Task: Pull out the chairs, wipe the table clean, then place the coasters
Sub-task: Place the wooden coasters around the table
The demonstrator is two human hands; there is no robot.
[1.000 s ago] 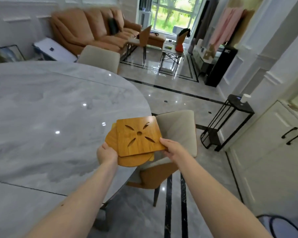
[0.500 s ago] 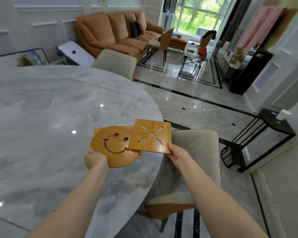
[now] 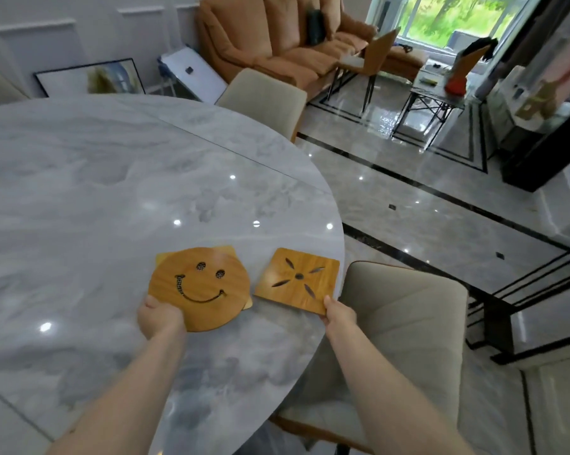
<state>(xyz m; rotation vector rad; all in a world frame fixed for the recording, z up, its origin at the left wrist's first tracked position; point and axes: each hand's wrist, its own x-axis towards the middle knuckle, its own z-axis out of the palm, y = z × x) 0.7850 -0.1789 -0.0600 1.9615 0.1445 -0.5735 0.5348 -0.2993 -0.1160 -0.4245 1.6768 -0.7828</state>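
Grey marble fills the left and centre of the frame as a round table (image 3: 90, 198), with glossy tiled floor to the right and an orange sofa (image 3: 277, 44) at the top. Two beige chairs are seen: one (image 3: 264, 96) beyond the table's far edge, another (image 3: 405, 326) at lower right, beside the table. A round smiley coaster (image 3: 200, 287) is gripped at its near edge by the left hand (image 3: 159, 318), with corners of other coasters showing beneath it. Just right of it, apart from it, a square flower-cut coaster (image 3: 298, 280) is pinched at its near corner by the right hand (image 3: 339, 315), close to the table's edge.
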